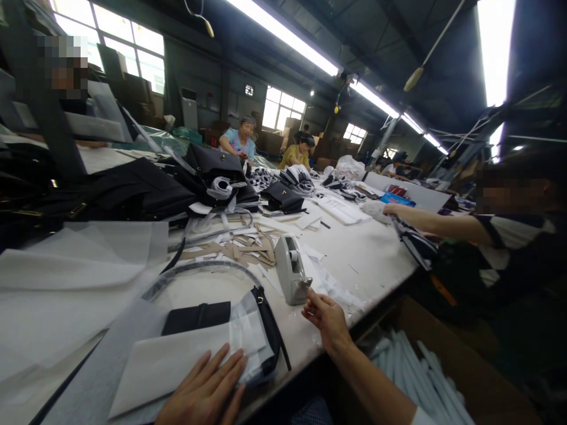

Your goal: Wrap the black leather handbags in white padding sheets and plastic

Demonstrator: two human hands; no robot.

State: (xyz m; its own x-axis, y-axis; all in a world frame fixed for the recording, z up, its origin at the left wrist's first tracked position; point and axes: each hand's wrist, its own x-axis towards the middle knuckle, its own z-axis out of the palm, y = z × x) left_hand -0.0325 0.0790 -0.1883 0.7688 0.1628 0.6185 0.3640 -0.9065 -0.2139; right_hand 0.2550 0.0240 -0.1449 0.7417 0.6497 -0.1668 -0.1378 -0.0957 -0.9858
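My left hand (210, 383) lies flat with fingers spread on a sheet of white paper (177, 354). Under and beside that paper is a black handbag (269, 324), with a gold-coloured ring at its corner and a strap in clear wrapping (208, 268) arching behind it. A flat black piece (197, 317) shows just beyond the paper. At the cutting edge of a grey tape dispenser (290, 271), my right hand (326, 319) pinches the end of the clear tape between thumb and finger.
Paper and cardboard scraps (239, 248) lie behind the bag. White sheets (80, 271) cover the left side, with black bags (133, 189) piled beyond. Below the table edge, a carton holds pale tubes (416, 372). A co-worker's arm (443, 224) handles a bag at right.
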